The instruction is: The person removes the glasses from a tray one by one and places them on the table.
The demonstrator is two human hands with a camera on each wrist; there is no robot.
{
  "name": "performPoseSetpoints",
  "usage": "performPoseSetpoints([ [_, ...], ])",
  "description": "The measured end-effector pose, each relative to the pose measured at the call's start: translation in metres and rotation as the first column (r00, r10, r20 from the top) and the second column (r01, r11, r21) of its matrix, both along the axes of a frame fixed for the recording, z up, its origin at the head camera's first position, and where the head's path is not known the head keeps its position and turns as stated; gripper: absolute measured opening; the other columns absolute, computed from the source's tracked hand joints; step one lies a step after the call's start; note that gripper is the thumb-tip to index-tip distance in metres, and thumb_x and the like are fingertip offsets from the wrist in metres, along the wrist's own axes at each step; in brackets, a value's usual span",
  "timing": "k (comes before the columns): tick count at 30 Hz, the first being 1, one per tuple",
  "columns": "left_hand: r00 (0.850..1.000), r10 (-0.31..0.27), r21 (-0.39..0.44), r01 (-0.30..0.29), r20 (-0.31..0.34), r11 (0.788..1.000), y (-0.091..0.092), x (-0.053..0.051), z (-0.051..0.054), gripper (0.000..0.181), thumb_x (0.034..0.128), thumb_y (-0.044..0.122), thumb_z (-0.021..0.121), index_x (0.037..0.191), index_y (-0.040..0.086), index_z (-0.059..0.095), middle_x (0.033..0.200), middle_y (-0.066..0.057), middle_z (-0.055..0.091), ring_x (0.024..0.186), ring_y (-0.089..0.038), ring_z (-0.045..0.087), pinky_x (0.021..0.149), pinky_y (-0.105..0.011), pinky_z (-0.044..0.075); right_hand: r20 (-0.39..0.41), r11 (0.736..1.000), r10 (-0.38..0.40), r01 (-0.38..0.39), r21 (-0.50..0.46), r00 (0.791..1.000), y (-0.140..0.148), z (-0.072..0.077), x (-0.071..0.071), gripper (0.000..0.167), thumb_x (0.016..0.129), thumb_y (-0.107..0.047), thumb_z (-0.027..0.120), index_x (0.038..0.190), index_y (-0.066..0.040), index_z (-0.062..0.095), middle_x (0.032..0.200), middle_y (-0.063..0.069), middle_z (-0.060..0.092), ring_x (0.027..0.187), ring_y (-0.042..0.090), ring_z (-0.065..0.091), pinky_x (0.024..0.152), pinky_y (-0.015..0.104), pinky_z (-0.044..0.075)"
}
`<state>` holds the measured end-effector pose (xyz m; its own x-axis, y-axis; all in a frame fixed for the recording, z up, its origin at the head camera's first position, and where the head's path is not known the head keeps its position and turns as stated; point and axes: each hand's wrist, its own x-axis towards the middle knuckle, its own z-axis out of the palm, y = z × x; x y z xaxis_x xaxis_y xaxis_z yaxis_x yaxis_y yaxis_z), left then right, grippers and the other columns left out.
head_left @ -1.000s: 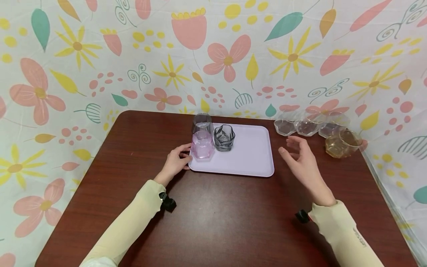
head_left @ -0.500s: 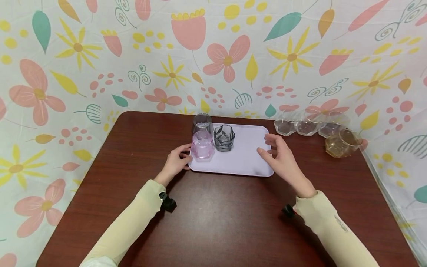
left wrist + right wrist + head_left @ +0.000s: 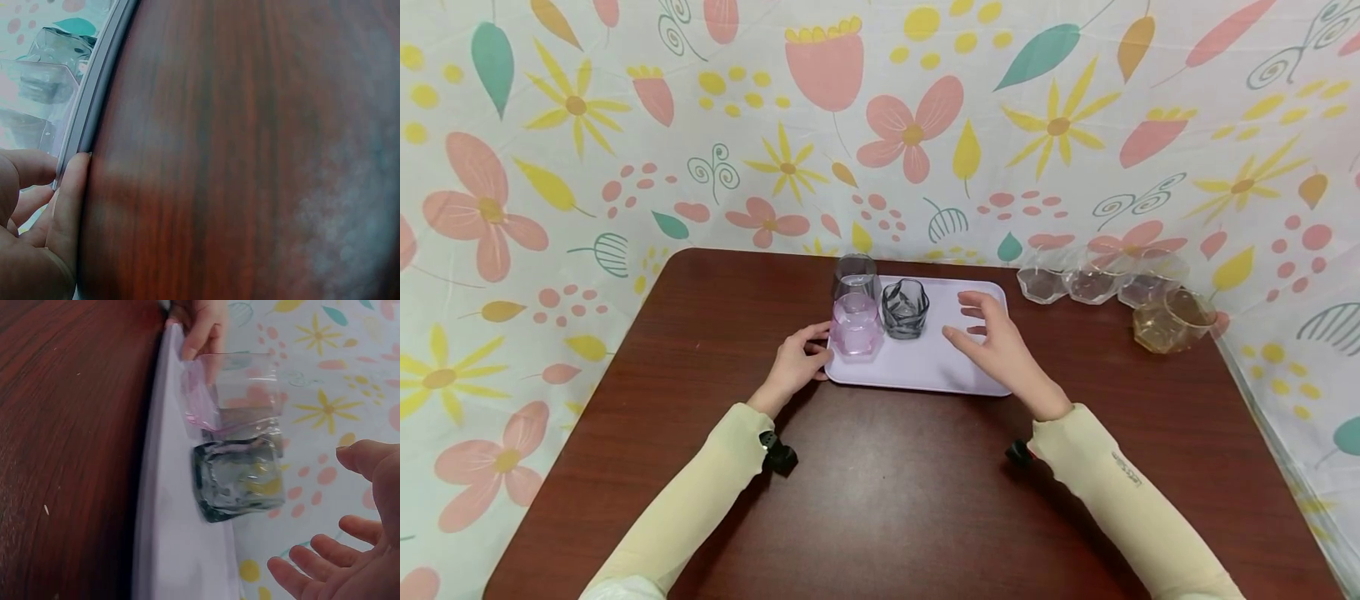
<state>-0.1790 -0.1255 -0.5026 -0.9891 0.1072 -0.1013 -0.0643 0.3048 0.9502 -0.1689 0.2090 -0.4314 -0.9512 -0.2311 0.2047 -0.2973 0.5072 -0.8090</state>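
On a pale lilac tray (image 3: 925,367) stand a pink glass (image 3: 856,329), a clear greyish glass (image 3: 854,271) behind it, and a dark grey faceted glass (image 3: 906,310) to their right. My left hand (image 3: 792,360) grips the tray at its left end, beside the pink glass. In the left wrist view the fingers (image 3: 72,187) lie along the tray's edge. Over the tray's right half hovers my right hand (image 3: 996,346), thumb and fingers spread apart and holding nothing. The right wrist view puts this hand (image 3: 362,550) apart from the dark grey glass (image 3: 237,478).
At the table's back right stand several clear glasses (image 3: 1092,285) in a row, with an amber glass (image 3: 1172,323) in front of them. A flower-patterned curtain (image 3: 715,125) rises behind the brown table (image 3: 880,492).
My right hand has moved left, from beside the amber and clear glasses to above the tray near the dark grey glass. The left hand and tray have stayed in place.
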Motion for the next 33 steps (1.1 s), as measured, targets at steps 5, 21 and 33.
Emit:
performPoseSetpoints([
  [5,1.000,-0.006,0.000,0.006,0.001,1.000,0.001,-0.001,0.000,0.055,0.0928,-0.005,0.065,0.146,0.008,0.061,0.134,-0.020,0.063,0.099,-0.024,0.063,0.059,-0.030,0.064,-0.008,0.999,0.033,-0.033,-0.003,0.999,-0.012,-0.006,-0.010,0.063,0.095,-0.015,0.076,0.146,0.005,0.045,0.149,0.025,0.049,0.133,0.042,0.052,0.102,0.058,0.054],
  [21,1.000,0.005,0.003,-0.005,-0.010,1.000,0.000,-0.001,-0.001,0.054,0.0921,-0.005,0.064,0.145,0.006,0.061,0.133,-0.021,0.063,0.097,-0.022,0.063,0.058,-0.030,0.064,0.094,0.997,0.034,-0.040,0.062,0.995,-0.049,-0.019,-0.046,0.085,0.091,-0.023,0.079,0.156,0.005,0.031,0.150,0.030,0.043,0.137,0.042,0.045,0.105,0.059,0.051],
  [33,1.000,0.005,-0.009,-0.005,0.001,1.000,0.000,0.001,0.003,0.054,0.0926,-0.004,0.064,0.145,0.007,0.061,0.133,-0.020,0.063,0.099,-0.024,0.063,0.059,-0.030,0.065,0.141,0.993,0.028,-0.044,0.111,0.990,-0.058,-0.027,-0.061,0.093,0.089,-0.024,0.081,0.158,0.007,0.025,0.152,0.035,0.039,0.143,0.044,0.039,0.121,0.056,0.036],
])
